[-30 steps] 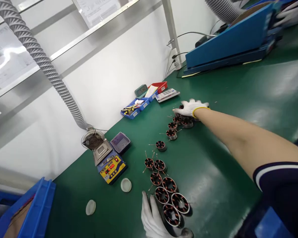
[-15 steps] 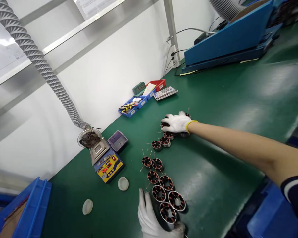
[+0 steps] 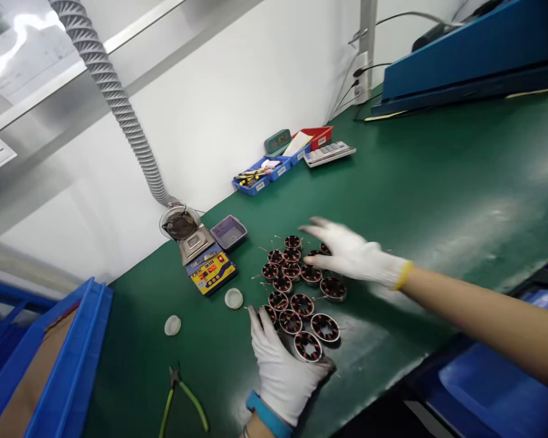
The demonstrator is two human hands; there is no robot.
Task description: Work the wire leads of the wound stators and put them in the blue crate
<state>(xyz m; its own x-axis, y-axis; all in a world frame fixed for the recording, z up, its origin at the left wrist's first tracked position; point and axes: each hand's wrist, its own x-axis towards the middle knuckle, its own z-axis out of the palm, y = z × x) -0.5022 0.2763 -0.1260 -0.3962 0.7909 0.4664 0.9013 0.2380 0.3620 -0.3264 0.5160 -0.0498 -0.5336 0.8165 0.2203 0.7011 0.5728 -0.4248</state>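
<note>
Several round motor stators [image 3: 301,305], metal rings with copper-coloured windings inside and thin wire leads, stand close together on the green table. My left hand [image 3: 283,374], in a white glove, cups the near end of the group. Its fingers lie along the left side and the thumb is by the nearest stator [image 3: 307,346]; the hand is open. At the far right side, my gloved right hand [image 3: 351,249] is spread open beside the stators and partly hides a few. Whether its fingertips touch them I cannot tell.
Left of the stators are two small white round lids [image 3: 234,298], a yellow-and-blue heating unit [image 3: 212,272], a purple tray [image 3: 229,232] and green-handled cutters [image 3: 175,380]. Small bins [image 3: 258,176], a clock [image 3: 277,142] and a calculator [image 3: 329,153] stand by the wall. A blue crate [image 3: 68,359] is at left.
My right hand has come nearer my left, and the far stators now sit against the near group, closing the gap. The view has shifted, bringing the cutters into sight.
</note>
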